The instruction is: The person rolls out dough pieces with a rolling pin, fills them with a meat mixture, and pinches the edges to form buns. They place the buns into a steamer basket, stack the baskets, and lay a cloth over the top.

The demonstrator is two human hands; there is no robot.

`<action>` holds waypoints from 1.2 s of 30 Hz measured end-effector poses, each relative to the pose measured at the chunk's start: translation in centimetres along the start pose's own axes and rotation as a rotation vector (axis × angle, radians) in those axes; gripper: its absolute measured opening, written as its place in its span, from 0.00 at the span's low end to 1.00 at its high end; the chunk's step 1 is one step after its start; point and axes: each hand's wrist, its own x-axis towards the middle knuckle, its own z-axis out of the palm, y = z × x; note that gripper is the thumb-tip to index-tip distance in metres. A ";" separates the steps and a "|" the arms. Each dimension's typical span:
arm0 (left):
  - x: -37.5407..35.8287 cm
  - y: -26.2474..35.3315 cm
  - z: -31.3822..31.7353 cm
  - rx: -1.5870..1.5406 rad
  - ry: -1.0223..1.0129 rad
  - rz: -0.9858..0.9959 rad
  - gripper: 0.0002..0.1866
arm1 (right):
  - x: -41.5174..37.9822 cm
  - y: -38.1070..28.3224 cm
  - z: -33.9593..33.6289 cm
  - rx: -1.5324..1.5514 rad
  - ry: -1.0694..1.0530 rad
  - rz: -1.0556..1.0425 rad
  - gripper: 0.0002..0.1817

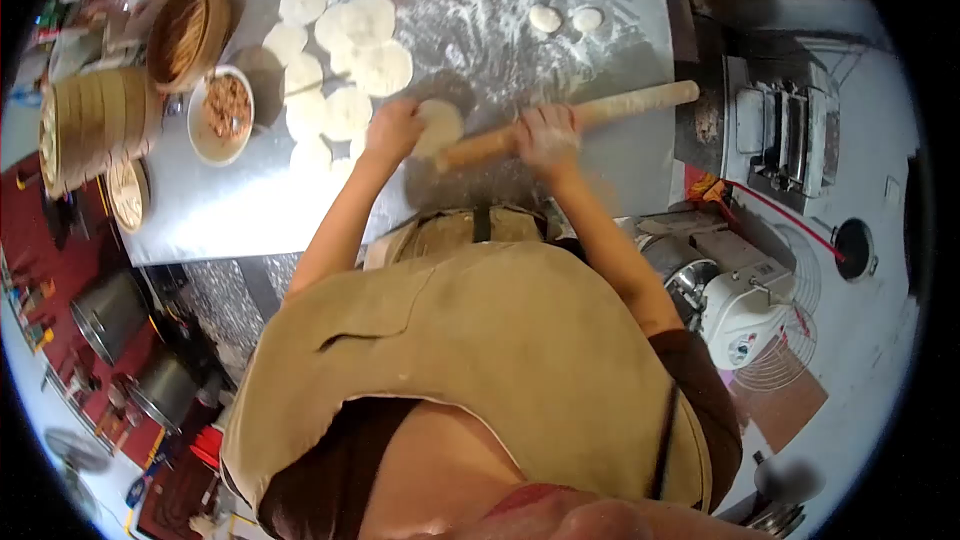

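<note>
A long wooden rolling pin (pixel 640 102) lies slanted over the floured metal table, with my right hand (pixel 548 138) closed on it near its lower left part. My left hand (pixel 396 130) has its fingers pressed together at the left edge of a flat round dough wrapper (pixel 440 127). Whatever the fingertips pinch is too small to make out, though the wrapper touches them. The pin's left end is beside this wrapper's lower right edge. Left of my left hand, several rolled wrappers (pixel 347 114) lie partly overlapping. Two small dough pieces (pixel 545 19) sit farther back on the right.
A bowl of filling (pixel 197 130) stands left of the wrappers, beside stacked bamboo steamers (pixel 100 120) and an open steamer basket (pixel 215 30). The table's front edge runs close to my body. A metal machine (pixel 790 140) and a white mixer (pixel 745 315) are off the right side.
</note>
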 end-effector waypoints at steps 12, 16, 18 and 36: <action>10.7 16.2 5.0 -0.154 0.354 0.490 0.16 | -2.1 3.0 -2.0 -0.148 0.037 0.299 0.14; 5.9 13.0 7.3 -0.146 0.060 0.627 0.13 | 1.3 4.1 -0.5 -0.263 -0.175 0.375 0.14; 7.0 14.2 6.7 -0.118 -0.007 0.381 0.13 | 5.7 6.3 2.4 -0.158 -0.183 0.390 0.14; 2.7 10.0 5.4 -0.148 -0.077 0.321 0.15 | -0.5 3.5 0.2 -0.243 -0.204 0.237 0.16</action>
